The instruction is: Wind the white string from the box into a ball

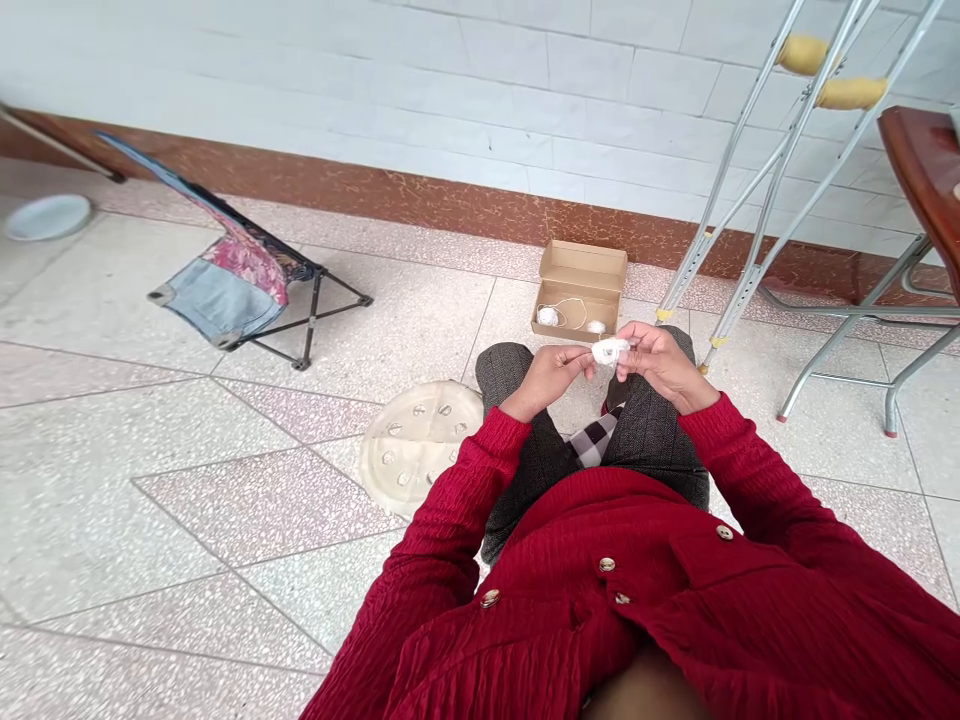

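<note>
I sit with my knees up, in a red buttoned top and dark grey trousers. My right hand (660, 362) is closed on a small white ball of thread (610, 350) held above my knees. My left hand (551, 375) pinches at the left side of the same white ball, fingers together. An open cardboard box (579, 290) lies on the floor just beyond my hands, with white thread and two small white balls inside. A round pale tray (416, 440) with several small white pieces on it rests on the floor beside my left knee.
A folding low stool with floral and denim fabric (240, 280) stands at the left. Two metal crutches (765, 180) lean on the tiled wall at the right, beside a brown table on metal legs (926, 170). A white plate (46, 215) lies far left.
</note>
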`<state>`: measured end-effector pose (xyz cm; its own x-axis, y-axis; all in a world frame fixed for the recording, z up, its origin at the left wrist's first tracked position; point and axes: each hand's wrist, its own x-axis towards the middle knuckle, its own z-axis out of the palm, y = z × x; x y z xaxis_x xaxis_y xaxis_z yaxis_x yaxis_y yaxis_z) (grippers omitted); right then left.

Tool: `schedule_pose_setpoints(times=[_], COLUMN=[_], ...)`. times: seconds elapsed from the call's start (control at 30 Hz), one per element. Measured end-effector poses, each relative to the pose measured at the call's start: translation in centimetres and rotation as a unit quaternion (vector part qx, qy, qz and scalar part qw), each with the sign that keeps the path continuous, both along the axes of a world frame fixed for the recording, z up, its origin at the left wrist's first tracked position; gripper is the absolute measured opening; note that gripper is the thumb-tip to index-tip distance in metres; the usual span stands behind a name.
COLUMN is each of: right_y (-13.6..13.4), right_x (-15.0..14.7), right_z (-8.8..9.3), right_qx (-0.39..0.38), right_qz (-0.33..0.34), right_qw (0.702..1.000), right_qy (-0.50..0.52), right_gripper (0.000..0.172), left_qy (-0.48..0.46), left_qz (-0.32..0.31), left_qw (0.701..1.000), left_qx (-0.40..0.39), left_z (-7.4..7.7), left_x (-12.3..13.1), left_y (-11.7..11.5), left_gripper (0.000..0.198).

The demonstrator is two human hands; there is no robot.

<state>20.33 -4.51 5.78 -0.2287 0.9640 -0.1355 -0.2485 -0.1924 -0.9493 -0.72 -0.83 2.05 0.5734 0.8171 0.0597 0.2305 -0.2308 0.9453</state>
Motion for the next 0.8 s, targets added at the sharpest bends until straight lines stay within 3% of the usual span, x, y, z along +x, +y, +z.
schedule_pose_setpoints(times=[0.1,0.23,0.33,0.4,0.47,0.57,0.63,0.7,0.8], right_y=[1.6,3.5,3.7,3.2,2.5,1.4,0.7,0.1,0.1], right_x=[-0.4,-1.1,-1.6,-1.8,-1.8,-1.5,-1.2,-1.1,-1.3], right_z=[0.6,-0.8,-2.6,-3.5,-3.9,-3.4,-2.5,-1.3,0.3], right_qx=[0.053,0.111,0.145,0.163,0.154,0.074,0.018,-0.013,-0.022], right_qz=[-0.077,-0.157,-0.143,-0.105,-0.051,0.06,0.116,0.123,0.065], right_qw=[0.995,0.974,0.947,0.923,0.919,0.965,0.984,0.991,0.997], right_qy=[-0.022,-0.121,-0.249,-0.333,-0.36,-0.245,-0.133,-0.052,0.019], right_gripper=[0.043,0.037,0.022,0.012,0.011,0.021,0.031,0.038,0.043], left_qy=[-0.007,0.005,0.062,0.106,0.137,0.146,0.123,0.083,0.028], left_qz=[-0.016,-0.018,-0.004,0.008,0.011,-0.008,-0.011,0.002,0.013], left_qw=[1.0,1.0,0.997,0.988,0.975,0.961,0.964,0.977,0.994], left_qx=[-0.02,-0.01,0.048,0.108,0.174,0.236,0.234,0.197,0.101], left_z=[0.1,1.2,2.1,2.6,3.1,3.7,3.9,3.7,2.6], left_x=[0.4,-0.1,-1.0,-1.4,-1.8,-2.1,-2.2,-2.1,-1.3], left_y=[-0.9,-1.5,-1.1,-0.5,0.2,1.1,1.5,1.7,1.3], left_gripper=[0.042,0.043,0.041,0.036,0.031,0.025,0.026,0.029,0.036])
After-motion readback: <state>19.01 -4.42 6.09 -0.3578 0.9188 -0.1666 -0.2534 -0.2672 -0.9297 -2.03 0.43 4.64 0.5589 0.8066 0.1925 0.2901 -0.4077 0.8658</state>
